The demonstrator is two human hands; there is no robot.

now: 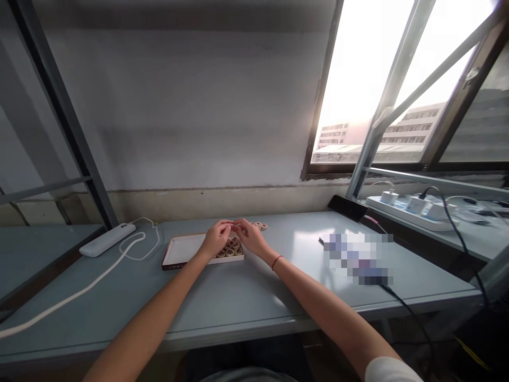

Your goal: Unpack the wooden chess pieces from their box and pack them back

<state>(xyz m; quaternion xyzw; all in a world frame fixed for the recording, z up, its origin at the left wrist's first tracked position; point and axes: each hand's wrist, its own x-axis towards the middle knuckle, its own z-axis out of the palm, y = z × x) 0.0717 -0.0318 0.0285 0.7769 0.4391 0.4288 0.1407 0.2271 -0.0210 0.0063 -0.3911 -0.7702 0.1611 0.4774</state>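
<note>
Round Chinese chess pieces (229,252) with dark and red characters fill part of a shallow box's white tray. To the left lies the box lid (185,249), its white inside facing up. My left hand (217,239) reaches over the box with its fingers bent together. Opposite it, my right hand (252,239) is closed too, and the fingertips of both meet above the far side of the tray. A chess piece shows between them, mostly covered by the fingers. Several more chess pieces (260,226) lie on the desk just beyond my right hand.
A white power strip (107,240) with a thick cable (79,302) lies on the left of the desk (246,307). On the right is a blurred-out object (356,260) with a black cable. Another power strip (413,213) with chargers sits beyond the metal frame (360,159).
</note>
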